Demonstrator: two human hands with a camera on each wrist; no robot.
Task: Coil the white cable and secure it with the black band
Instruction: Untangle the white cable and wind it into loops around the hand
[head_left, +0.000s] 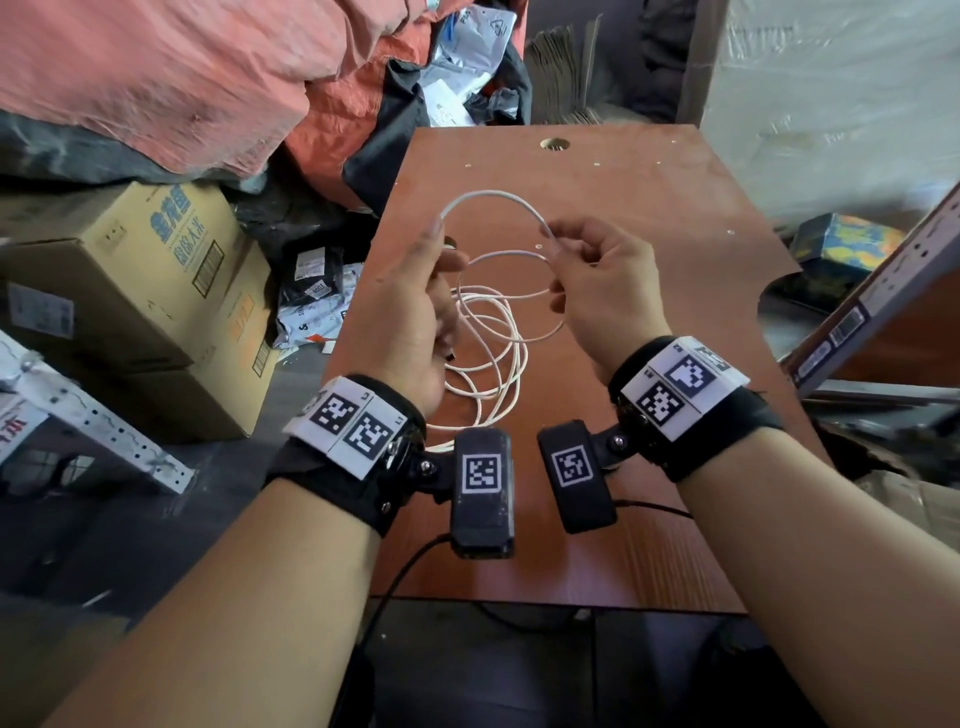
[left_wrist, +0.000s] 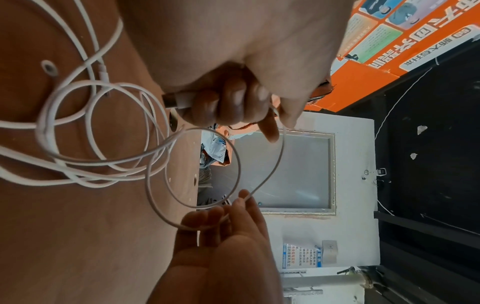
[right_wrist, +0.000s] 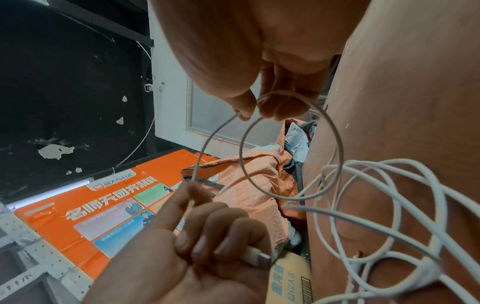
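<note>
A thin white cable arcs in the air between my two hands above the brown table. My left hand curls its fingers round the cable's white USB plug and pinches the strand with thumb and forefinger. To its right, my right hand pinches the other end of the arc between thumb and fingertips. One small loop hangs between the hands. The rest of the cable lies in loose tangled loops on the table beneath them. No black band is visible in any view.
Cardboard boxes stand to the left of the table, with a red woven sack and plastic parcels behind them. A perforated metal shelf rail slants along the right. The table has a round hole near its far edge.
</note>
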